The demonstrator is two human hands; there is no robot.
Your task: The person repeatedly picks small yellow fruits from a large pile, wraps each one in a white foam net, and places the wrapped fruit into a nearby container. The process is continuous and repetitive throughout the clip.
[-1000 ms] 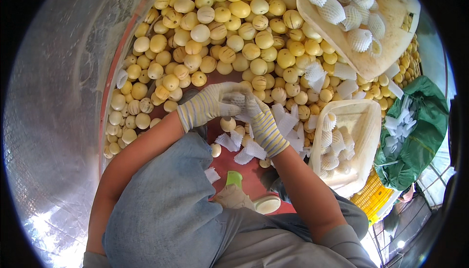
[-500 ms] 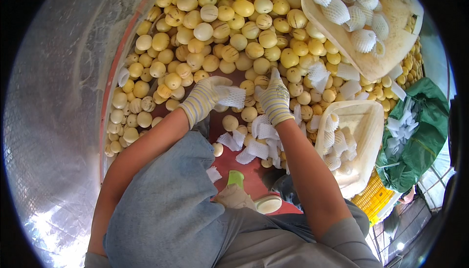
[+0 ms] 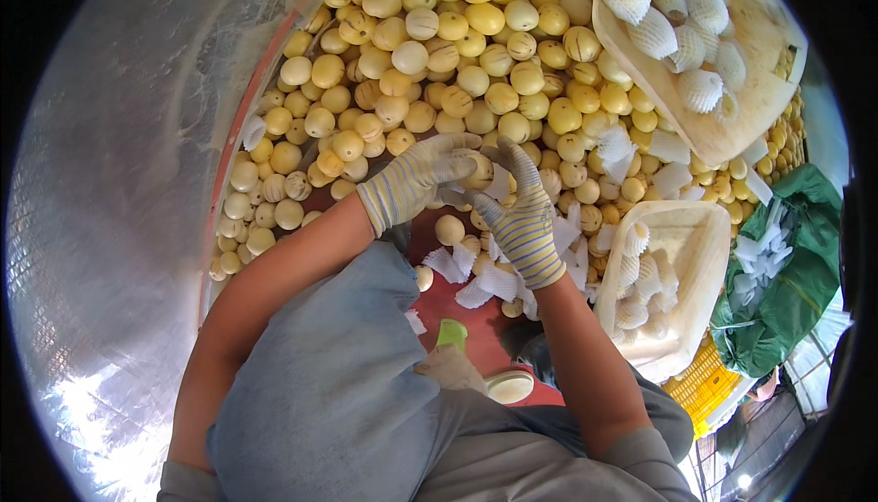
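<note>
My gloved left hand (image 3: 416, 184) and gloved right hand (image 3: 523, 218) meet over the front of the fruit pile. Between their fingers sits a pale yellow pepino melon (image 3: 478, 173), with both hands closed around it. A bit of white foam net (image 3: 498, 184) shows beside the fruit under my right fingers; how far it covers the melon is hidden. Below the hands, several loose white foam net sleeves (image 3: 474, 275) lie among a few melons on the red surface.
A big heap of yellow melons (image 3: 439, 54) spreads ahead. At right are an upper pale crate (image 3: 768, 90) and a lower pale crate (image 3: 700, 228), both holding net-wrapped fruit, plus a green bag (image 3: 796, 273) of foam sleeves and a yellow basket (image 3: 704, 383). Grey sheeting (image 3: 155, 136) curves along the left.
My right hand has come in toward the left, and both now close around a melon. The foam net sleeve that hung plainly from my left hand is mostly hidden. The view has shifted slightly.
</note>
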